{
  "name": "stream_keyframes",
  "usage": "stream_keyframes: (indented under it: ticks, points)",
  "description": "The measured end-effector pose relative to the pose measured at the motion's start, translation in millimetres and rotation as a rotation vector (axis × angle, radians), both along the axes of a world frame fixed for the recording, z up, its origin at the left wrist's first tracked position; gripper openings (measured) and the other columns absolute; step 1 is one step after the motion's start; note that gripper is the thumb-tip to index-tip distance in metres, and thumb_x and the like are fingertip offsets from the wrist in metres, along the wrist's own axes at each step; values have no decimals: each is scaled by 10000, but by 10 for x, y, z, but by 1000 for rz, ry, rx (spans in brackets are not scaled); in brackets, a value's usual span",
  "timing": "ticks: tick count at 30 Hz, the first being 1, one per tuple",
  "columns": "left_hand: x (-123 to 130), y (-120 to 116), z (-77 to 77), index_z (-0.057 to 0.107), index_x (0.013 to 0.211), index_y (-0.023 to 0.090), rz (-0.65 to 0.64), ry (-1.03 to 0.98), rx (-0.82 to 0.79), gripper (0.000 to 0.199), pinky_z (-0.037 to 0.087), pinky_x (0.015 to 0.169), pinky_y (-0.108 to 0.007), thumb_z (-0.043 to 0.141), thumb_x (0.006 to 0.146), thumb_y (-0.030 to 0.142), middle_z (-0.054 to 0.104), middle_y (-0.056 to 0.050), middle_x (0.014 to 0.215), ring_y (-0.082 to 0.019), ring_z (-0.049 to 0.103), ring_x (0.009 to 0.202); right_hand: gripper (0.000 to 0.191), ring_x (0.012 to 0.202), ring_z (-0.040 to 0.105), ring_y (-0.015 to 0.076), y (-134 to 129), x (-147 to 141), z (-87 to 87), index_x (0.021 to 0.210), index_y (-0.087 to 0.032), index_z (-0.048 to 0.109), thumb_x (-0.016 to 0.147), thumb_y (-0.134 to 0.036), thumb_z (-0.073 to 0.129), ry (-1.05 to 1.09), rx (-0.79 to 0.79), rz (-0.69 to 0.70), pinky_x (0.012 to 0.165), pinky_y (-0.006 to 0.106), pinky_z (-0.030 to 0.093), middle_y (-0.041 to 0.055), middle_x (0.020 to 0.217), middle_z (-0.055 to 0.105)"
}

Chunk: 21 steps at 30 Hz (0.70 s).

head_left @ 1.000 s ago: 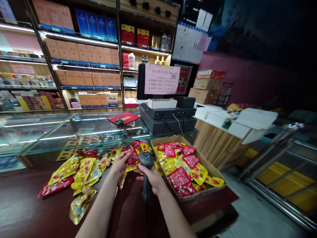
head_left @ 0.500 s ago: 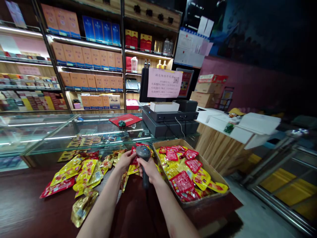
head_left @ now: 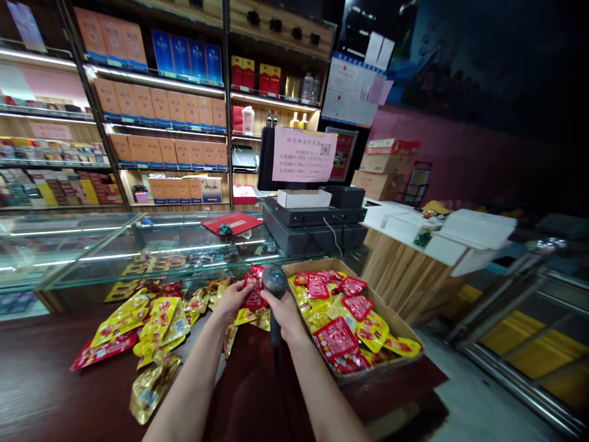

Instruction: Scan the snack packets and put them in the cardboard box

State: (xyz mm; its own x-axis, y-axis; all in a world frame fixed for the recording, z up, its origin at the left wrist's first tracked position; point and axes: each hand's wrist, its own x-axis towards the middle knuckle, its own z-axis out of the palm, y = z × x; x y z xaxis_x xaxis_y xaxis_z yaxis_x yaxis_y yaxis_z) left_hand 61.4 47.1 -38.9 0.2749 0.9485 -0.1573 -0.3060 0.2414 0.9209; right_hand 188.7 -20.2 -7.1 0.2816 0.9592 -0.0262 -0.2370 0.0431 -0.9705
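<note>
My left hand [head_left: 233, 299] pinches the left edge of a small red snack packet [head_left: 254, 291] over the counter. A black barcode scanner [head_left: 275, 283] is gripped by my right hand [head_left: 285, 313], its head up and a cable running down from the handle. The right thumb reaches toward the packet's right edge; whether it presses on it I cannot tell. Left of my hands lie loose yellow, red and gold snack packets [head_left: 159, 319]. A cardboard box [head_left: 386, 367] filled with red and yellow packets stands close by my right forearm.
Behind my hands is a glass display counter [head_left: 101, 242] with a mouse [head_left: 225, 229] on a red mat [head_left: 243, 222]. A monitor [head_left: 267, 159] with a paper sign stands above a black cash drawer [head_left: 294, 233]. Shelves of boxed goods line the back wall. A metal railing [head_left: 519, 288] stands right.
The scanner has shifted slightly right, away from the packet, so more of the packet's red face shows. My left hand has hardly moved.
</note>
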Motion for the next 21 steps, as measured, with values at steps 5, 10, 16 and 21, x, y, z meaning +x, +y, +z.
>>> stream_keyframes:
  ticks: [5, 10, 16, 21]
  points:
    - [-5, -134, 311, 639, 1044, 122, -289, -106, -171, 733, 519, 681, -335, 393, 741, 743, 700, -140, 915, -255, 662, 842, 351, 687, 667, 169, 19, 116, 61, 880, -137, 671, 569, -269, 768, 251, -91, 81, 676, 271, 524, 31, 739, 716]
    - [197, -224, 589, 587, 1135, 141, -406, -91, -148, 938, 512, 730, -336, 127, 696, 832, 683, -136, 998, -252, 638, 939, 360, 633, 669, 170, -3, 360, 181, 852, -115, 668, 546, -263, 788, 335, -130, -14, 639, 265, 528, 34, 665, 706]
    - [873, -222, 660, 566, 1182, 133, -464, 21, -10, 899, 472, 831, -337, 98, 763, 775, 672, -117, 1077, -249, 588, 1063, 357, 639, 651, 156, -196, 882, 357, 847, -129, 672, 547, -275, 798, 330, -73, -140, 642, 253, 508, 13, 661, 695]
    - [1416, -180, 549, 539, 1241, 120, -399, 293, 169, 870, 291, 1031, -363, 106, 800, 732, 495, -136, 1358, -275, 346, 1324, 354, 700, 642, 145, -439, 1293, 472, 847, -129, 685, 545, -280, 794, 251, 15, -338, 665, 231, 484, 12, 714, 700]
